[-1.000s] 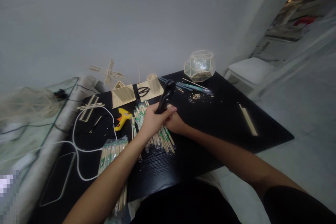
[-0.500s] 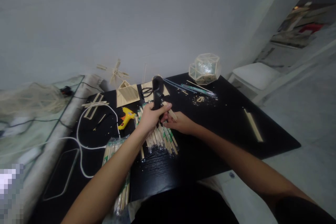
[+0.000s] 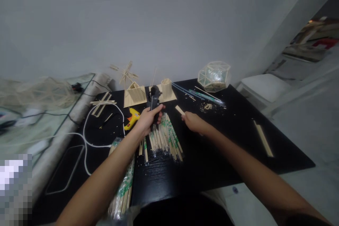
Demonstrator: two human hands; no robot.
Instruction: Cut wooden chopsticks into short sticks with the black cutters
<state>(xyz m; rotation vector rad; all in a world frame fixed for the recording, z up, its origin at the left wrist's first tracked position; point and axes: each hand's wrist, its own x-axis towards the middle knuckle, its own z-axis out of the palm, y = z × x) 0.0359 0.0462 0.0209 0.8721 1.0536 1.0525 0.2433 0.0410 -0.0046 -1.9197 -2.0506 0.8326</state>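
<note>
The black table (image 3: 225,141) carries a spread of wrapped chopsticks (image 3: 164,137) at its centre; the hands, together half a second ago, are now apart; the left hand (image 3: 147,122) grips black cutters (image 3: 154,103), long axis upright toward 12 o'clock; the right hand (image 3: 193,122) pinches a short wood stick (image 3: 180,110) pointing to 10 o'clock, just right of the cutters; a yellow glue gun (image 3: 131,117) lies at 9 o'clock of the left hand
</note>
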